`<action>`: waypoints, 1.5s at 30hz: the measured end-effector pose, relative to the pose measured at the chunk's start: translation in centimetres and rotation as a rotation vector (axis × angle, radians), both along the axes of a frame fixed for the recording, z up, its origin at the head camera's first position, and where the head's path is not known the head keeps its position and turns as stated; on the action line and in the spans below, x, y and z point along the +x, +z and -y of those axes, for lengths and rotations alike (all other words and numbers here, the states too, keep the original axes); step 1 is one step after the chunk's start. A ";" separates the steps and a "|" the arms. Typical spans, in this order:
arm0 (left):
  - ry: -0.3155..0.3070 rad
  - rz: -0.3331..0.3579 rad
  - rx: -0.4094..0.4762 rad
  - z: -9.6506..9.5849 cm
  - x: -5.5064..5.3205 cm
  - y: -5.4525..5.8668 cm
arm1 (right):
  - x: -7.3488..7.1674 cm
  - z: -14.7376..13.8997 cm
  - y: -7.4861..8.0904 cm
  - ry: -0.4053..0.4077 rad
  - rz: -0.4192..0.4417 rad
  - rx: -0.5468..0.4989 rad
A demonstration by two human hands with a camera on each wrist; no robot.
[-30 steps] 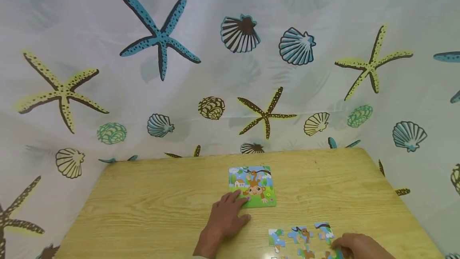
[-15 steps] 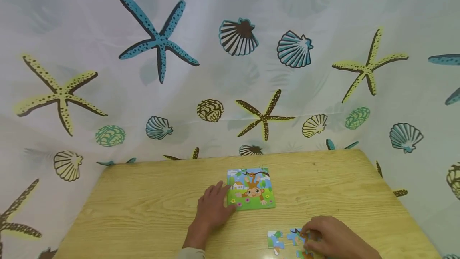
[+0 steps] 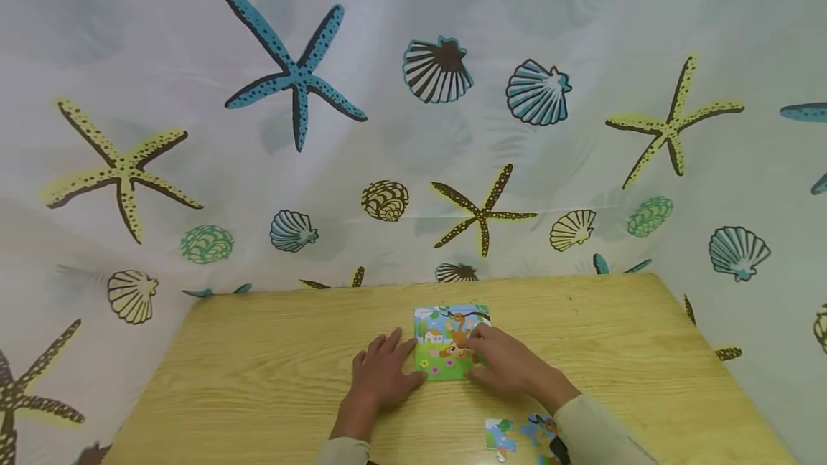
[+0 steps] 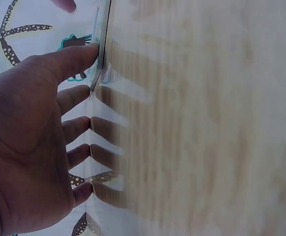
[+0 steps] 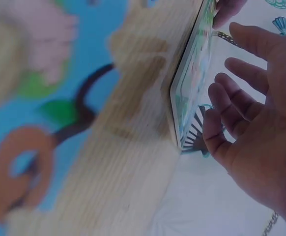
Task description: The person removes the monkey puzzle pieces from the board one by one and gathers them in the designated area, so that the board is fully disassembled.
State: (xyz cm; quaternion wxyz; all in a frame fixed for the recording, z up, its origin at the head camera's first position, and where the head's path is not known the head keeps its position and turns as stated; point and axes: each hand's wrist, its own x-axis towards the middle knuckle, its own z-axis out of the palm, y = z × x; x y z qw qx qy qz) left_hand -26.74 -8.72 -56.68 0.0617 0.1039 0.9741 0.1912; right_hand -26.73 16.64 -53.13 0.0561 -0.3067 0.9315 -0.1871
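A square picture board (image 3: pixel 434 321) with a monkey, a small house and flowers lies on the wooden table. My left hand (image 3: pixel 380 373) rests at its left side, fingers spread on the wood. In the left wrist view the thumb (image 4: pixel 81 58) touches the board's edge. My right hand (image 3: pixel 507 363) reaches over the board's right part and covers some of the monkey. Seen from the right wrist, its fingers (image 5: pixel 231 105) are bent loosely and apart from the thumb, with nothing visible between them. Nearer me lie loose jigsaw pieces (image 3: pixel 499 435), partly hidden by the right sleeve.
The wooden table (image 3: pixel 258 372) has a printed cloth (image 3: pixel 310 163) with starfish and shells hanging behind it and at the sides. Large and blurred in the right wrist view, jigsaw pieces (image 5: pixel 59 118) lie close to the camera.
My right hand has moved from the jigsaw pieces up and left to the picture board. My left hand has slid left off the picture to its edge.
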 end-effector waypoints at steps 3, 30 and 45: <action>0.003 0.013 -0.022 -0.1 -0.2 -0.1 | -1.6 1.2 -0.5 0.022 0.005 0.021; -0.028 0.027 -0.036 0.3 0.2 1.2 | -3.9 6.0 -0.6 -0.034 0.280 -0.128; -0.013 0.038 -0.043 0.2 0.3 1.1 | -3.5 5.0 -1.5 -0.011 0.210 -0.213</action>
